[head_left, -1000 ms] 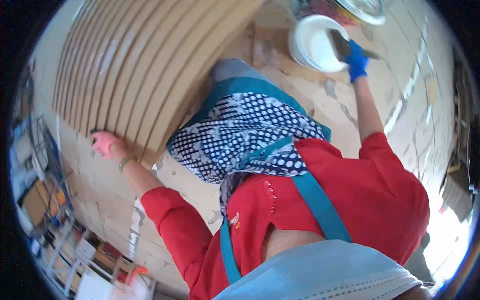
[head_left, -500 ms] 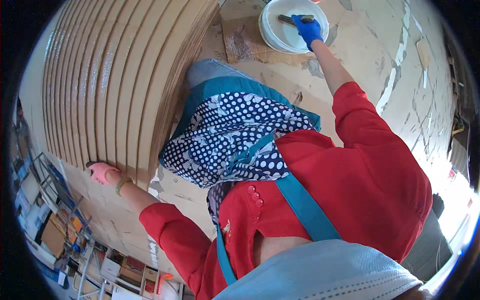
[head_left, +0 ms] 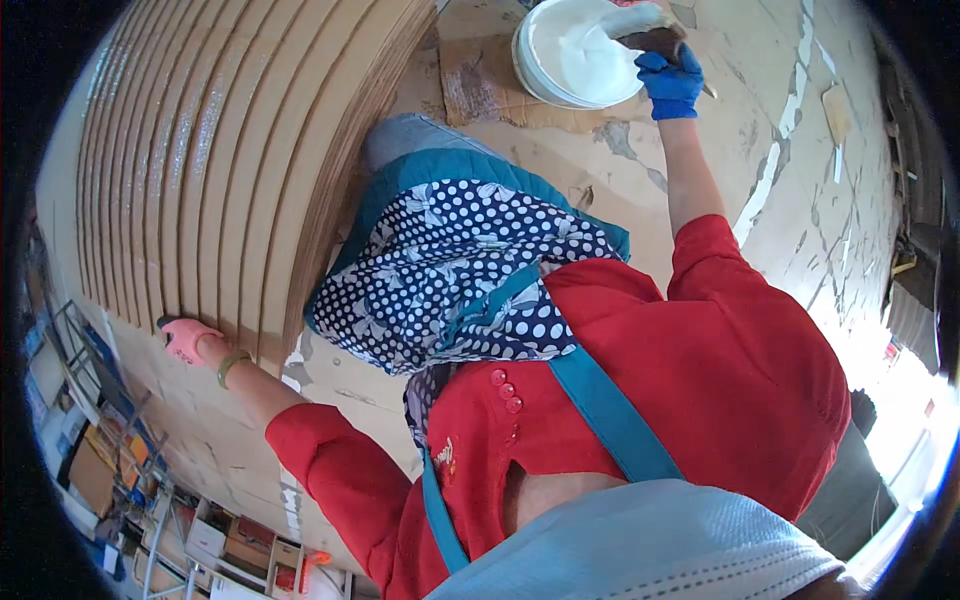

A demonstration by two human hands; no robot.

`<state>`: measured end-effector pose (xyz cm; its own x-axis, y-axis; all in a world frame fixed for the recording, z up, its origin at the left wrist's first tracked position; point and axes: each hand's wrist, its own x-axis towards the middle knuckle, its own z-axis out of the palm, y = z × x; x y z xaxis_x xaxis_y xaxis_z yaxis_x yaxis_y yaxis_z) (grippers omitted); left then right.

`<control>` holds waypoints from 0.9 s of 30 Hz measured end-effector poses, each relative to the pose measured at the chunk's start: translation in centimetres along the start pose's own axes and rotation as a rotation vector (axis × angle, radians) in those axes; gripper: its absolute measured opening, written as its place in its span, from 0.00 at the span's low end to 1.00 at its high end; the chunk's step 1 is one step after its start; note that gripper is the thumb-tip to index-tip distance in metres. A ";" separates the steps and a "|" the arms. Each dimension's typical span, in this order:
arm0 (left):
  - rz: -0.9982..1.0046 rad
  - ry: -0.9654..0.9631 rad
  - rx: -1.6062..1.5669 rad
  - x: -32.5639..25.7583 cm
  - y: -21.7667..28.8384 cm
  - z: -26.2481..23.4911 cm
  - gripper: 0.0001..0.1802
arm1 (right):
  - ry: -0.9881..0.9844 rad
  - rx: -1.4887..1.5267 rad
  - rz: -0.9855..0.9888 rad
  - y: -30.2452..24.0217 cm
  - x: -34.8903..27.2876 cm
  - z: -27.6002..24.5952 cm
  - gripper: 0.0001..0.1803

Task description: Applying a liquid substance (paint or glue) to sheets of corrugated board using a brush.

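Note:
My right hand [head_left: 672, 82], in a blue glove, is closed around the handle of a wide brush [head_left: 655, 41]. The bristles are coated in white paste and sit over the right rim of a white bucket [head_left: 522, 62]. Thick white paste [head_left: 585, 55] lies inside the bucket. At the left, overlapping brown cardboard sheets [head_left: 215, 170] lie fanned in a stepped stack, with shiny streaks on some strips. My left hand [head_left: 188, 340], in a pink glove with dark fingertips, is closed at the near edge of these sheets; its thumb is hard to make out.
The bucket stands on a flattened piece of cardboard [head_left: 475, 85] on a worn, stained floor [head_left: 740, 150]. Metal racks with boxes and other goods [head_left: 130, 450] stand at the lower left. A polka-dot apron [head_left: 450, 270] covers my lap beside the stack.
My right hand has moved from over the bucket to its right side. The brush has come up with white paste on its bristles. My left hand stays at the sheets' edge.

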<state>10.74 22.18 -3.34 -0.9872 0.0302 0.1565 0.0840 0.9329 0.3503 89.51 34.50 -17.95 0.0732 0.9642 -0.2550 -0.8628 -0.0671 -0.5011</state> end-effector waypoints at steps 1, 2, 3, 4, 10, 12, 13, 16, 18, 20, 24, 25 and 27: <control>-0.004 0.009 0.007 0.1 0.0 0.0 0.35 | -0.147 0.102 0.040 -0.3 -0.4 0.4 0.11; -0.009 0.017 0.013 0.1 0.0 0.0 0.36 | -0.150 0.098 0.044 -0.6 -0.3 0.3 0.11; -0.014 0.027 0.020 0.1 -0.2 0.0 0.36 | -0.155 0.097 0.038 -0.7 0.0 0.1 0.11; -0.015 0.023 0.017 0.3 -0.2 0.3 0.36 | -0.161 0.096 0.026 -1.0 0.0 0.1 0.11; -0.043 0.035 -0.032 0.6 0.2 1.0 0.36 | 0.119 -0.709 -0.236 3.3 -0.1 1.6 0.17; -0.061 0.032 -0.045 0.3 0.4 1.1 0.36 | -0.097 -1.378 -0.591 5.5 -0.9 2.0 0.18; -0.043 0.015 -0.035 0.0 0.6 1.3 0.36 | -0.214 -1.708 -0.775 6.0 -1.4 2.0 0.18; -0.056 0.042 -0.028 2.9 -1.5 1.6 0.36 | -0.258 -1.971 -0.719 7.5 -2.4 2.0 0.18; 0.161 0.147 0.123 8.7 -5.7 3.5 0.37 | -0.402 -2.165 -0.753 9.4 -1.9 2.1 0.16; 0.061 0.118 0.054 3.8 -2.2 4.9 0.36 | -0.308 -2.170 -0.640 7.1 -2.7 0.2 0.18; 0.017 0.022 -0.046 0.7 -0.6 1.8 0.36 | -0.366 -2.241 -0.753 4.4 -2.7 0.9 0.18; 0.030 0.029 -0.059 0.6 -1.0 1.3 0.36 | -0.393 -2.232 -0.760 4.3 -2.8 1.1 0.18; 0.052 0.045 -0.085 0.7 -1.4 0.8 0.36 | -0.364 -2.209 -0.807 4.3 -2.7 2.4 0.17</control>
<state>9.78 21.16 -4.48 -0.9743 0.0596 0.2171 0.1480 0.8964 0.4179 84.39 32.28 -17.42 -0.2776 0.8998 0.3366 0.9003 0.3659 -0.2358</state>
